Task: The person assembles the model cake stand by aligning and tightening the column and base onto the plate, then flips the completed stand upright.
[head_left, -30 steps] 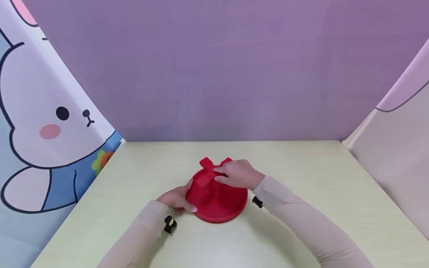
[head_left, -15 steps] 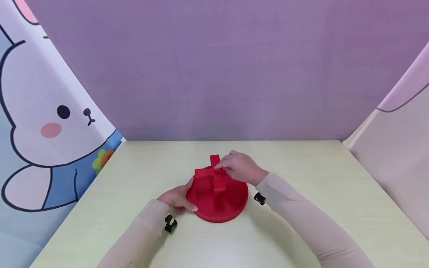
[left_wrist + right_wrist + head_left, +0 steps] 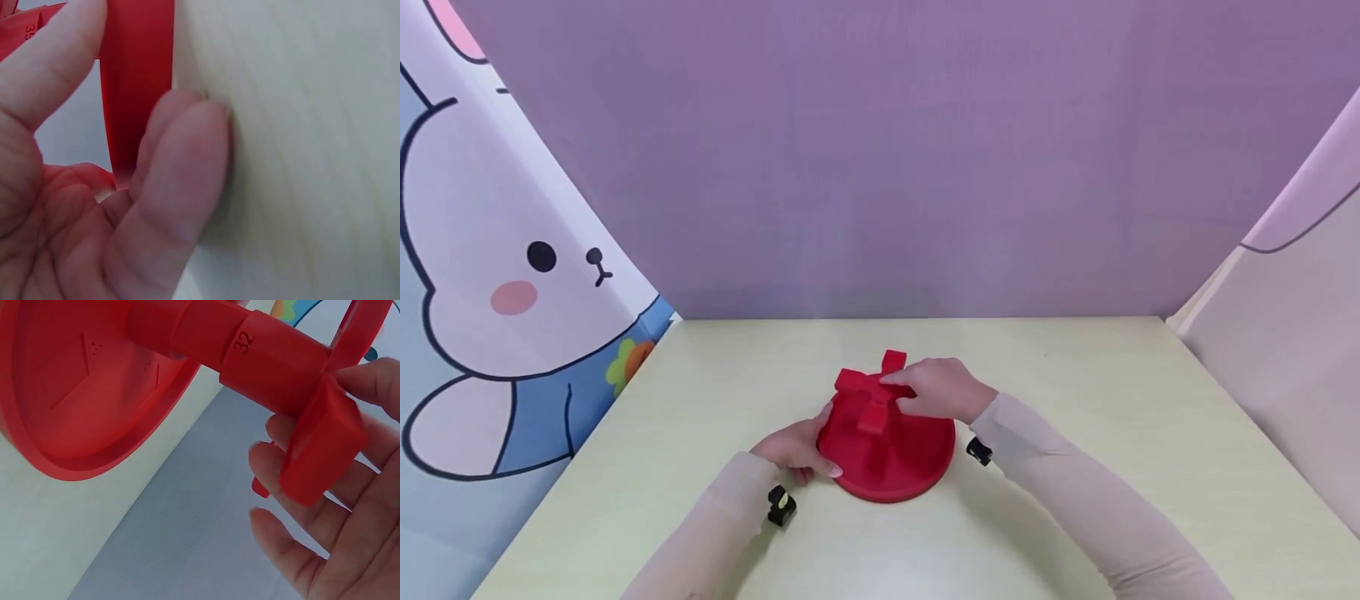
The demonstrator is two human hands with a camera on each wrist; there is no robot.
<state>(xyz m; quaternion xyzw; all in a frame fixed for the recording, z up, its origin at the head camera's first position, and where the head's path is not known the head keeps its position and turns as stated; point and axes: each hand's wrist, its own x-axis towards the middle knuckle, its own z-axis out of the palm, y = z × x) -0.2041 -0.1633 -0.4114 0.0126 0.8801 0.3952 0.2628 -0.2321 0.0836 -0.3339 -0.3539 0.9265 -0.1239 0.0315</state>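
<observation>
A red round dish-like base [image 3: 887, 479] lies on the table, a thick stepped post [image 3: 275, 362] rising from its middle. On top of that post sits a red cross-shaped handle [image 3: 872, 418] with blunt arms. My left hand [image 3: 793, 446] holds the base's left rim between thumb and fingers; the left wrist view has the red rim [image 3: 137, 75] beside its fingers. My right hand [image 3: 943, 390] grips the handle from the right, one finger lying toward its hub. In the right wrist view, fingers reach around a handle arm [image 3: 325, 447]; the number 32 is moulded on the post.
The pale wood-grain table [image 3: 1075, 400] extends around the base. Behind it hangs a purple cloth backdrop [image 3: 880, 167], and a rabbit-print cloth [image 3: 512, 250] stands at the left. Both sleeved wrists wear small black devices [image 3: 781, 504].
The cross handle has turned about its post, its arms at different angles in each frame. My right hand rose slightly, then came back down. The left hand and base stay put.
</observation>
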